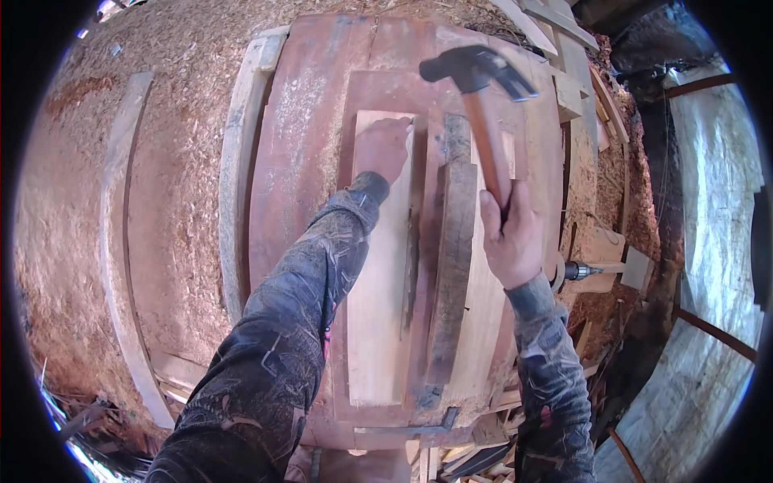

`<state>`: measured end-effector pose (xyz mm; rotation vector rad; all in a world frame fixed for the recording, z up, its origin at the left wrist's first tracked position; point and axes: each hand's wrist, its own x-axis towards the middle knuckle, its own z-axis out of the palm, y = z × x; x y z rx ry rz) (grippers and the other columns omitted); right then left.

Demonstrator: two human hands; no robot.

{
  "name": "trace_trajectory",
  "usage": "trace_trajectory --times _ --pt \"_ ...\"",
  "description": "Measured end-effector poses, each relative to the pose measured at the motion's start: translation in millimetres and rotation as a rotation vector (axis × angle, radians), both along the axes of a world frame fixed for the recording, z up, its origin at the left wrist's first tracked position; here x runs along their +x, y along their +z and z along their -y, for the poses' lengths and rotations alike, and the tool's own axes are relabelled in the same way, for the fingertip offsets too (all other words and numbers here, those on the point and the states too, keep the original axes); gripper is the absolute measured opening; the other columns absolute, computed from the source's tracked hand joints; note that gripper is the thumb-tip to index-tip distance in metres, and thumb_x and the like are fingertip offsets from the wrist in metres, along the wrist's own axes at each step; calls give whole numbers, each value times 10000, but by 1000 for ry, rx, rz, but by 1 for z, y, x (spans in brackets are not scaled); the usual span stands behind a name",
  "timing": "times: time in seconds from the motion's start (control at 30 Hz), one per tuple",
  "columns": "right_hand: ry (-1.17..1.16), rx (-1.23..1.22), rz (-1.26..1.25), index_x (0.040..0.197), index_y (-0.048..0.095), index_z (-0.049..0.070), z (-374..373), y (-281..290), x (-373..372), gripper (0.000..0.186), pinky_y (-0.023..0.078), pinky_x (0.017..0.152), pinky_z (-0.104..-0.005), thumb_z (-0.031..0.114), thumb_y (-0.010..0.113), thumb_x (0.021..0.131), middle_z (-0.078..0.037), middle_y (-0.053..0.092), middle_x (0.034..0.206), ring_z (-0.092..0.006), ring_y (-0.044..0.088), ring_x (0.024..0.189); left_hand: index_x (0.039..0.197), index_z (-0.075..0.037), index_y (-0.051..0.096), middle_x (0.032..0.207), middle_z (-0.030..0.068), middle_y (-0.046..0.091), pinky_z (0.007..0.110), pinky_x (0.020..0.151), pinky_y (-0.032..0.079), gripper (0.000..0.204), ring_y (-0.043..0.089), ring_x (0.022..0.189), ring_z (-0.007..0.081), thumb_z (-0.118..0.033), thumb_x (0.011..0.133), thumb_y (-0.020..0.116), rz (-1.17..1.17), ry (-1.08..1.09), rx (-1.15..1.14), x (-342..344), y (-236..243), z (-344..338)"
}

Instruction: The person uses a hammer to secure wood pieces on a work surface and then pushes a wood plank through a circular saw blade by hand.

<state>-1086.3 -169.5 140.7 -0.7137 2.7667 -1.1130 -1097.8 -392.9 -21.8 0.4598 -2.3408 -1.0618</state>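
The claw hammer (481,121) is dark-headed, brown-handled. Its head (475,69) lies beyond the right grip (515,233), clamped round the handle (493,161). Left grip (385,149): closure unclear.

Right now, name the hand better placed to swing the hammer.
Likely the right hand: it holds the hammer by its handle, while the left hand is over the far end of the pale board.

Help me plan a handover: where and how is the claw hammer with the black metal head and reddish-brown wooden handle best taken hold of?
Probably by the bare upper stretch of the reddish-brown wooden handle, wrapping around it from the left. That part is slim and free, the right hand grips it lower down, and the black metal claw points right.
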Motion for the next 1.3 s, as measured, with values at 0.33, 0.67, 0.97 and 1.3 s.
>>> trace_trajectory --times 0.33,0.67,0.97,1.3 --pt "-8 -94 -31 971 507 57 5 18 0 214 483 580 -544 242 614 981 -244 641 724 -447 666 712 1012 -53 767 997 156 736 390 796 555 155 704 898 325 -146 922 682 -2 1 -95 6 -3 8" --pt "-10 197 16 966 529 41 -43 -24 -10 251 486 517 -471 267 635 989 -163 639 641 -369 643 551 1019 -49 772 967 156 744 375 811 565 170 716 889 326 -153 901 710 -11 18 -59 -2 -8 -3" --pt "-658 -328 822 1084 570 26 -181 -30 159 260 390 376 -252 278 585 1024 4 508 623 -83 473 424 1031 -22 763 976 159 753 341 796 577 189 735 851 274 -117 890 681 -13 26 3 2 1 -7" --pt "-666 -550 1124 947 518 67 -238 -53 233 224 413 375 -285 254 637 979 -36 504 612 -142 488 415 1444 -179 534 1479 134 516 452 1158 359 485 434 1400 318 -139 961 533 274 39 -461 100 7 -53"
